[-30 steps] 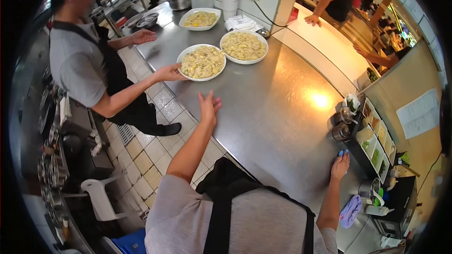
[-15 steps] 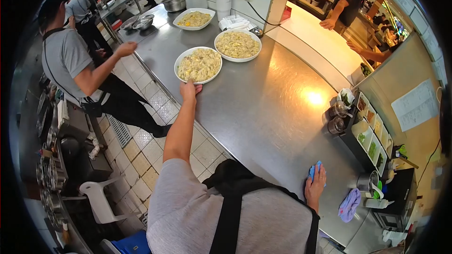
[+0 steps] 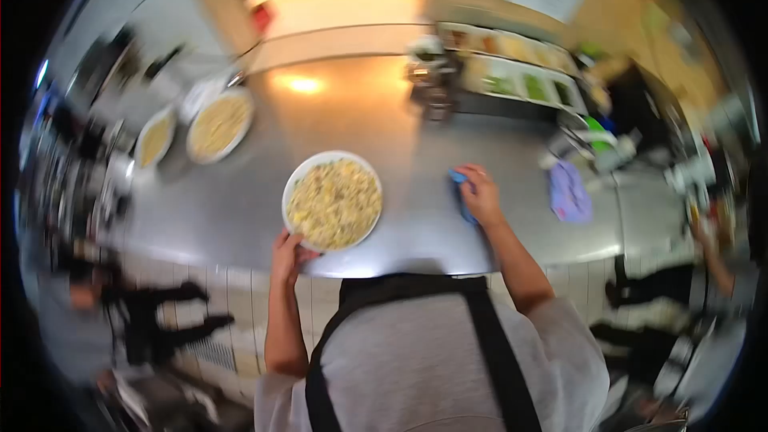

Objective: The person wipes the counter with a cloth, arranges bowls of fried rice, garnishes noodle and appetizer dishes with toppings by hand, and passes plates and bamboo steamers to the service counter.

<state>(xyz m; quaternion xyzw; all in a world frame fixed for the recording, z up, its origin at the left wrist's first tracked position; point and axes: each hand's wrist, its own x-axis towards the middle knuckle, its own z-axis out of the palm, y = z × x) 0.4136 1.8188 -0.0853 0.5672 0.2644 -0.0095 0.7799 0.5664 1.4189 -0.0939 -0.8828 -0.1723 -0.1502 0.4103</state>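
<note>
A round white bowl heaped with yellowish food (image 3: pixel 334 202) stands on the steel counter (image 3: pixel 400 232) in front of me. My left hand (image 3: pixel 291 258) grips its near-left rim, fingers at the edge. To the right of the bowl, my right hand (image 3: pixel 480 194) is closed on a blue cloth (image 3: pixel 464 198) against the counter. Two more white dishes of similar food, one round (image 3: pixel 220 126) and one narrower in view (image 3: pixel 155 138), sit at the back left.
White trays of toppings (image 3: pixel 512 88) and glass jars (image 3: pixel 432 84) line the back right. A purple cloth (image 3: pixel 570 192) lies at the right. People stand at the lower left (image 3: pixel 144 312) and lower right (image 3: pixel 672 296). Motion blurs the edges.
My view has swung to the right. My left hand took hold of the bowl after the co-worker let go, and the bowl is now apart from the other dishes, before me. My right hand still holds the blue cloth.
</note>
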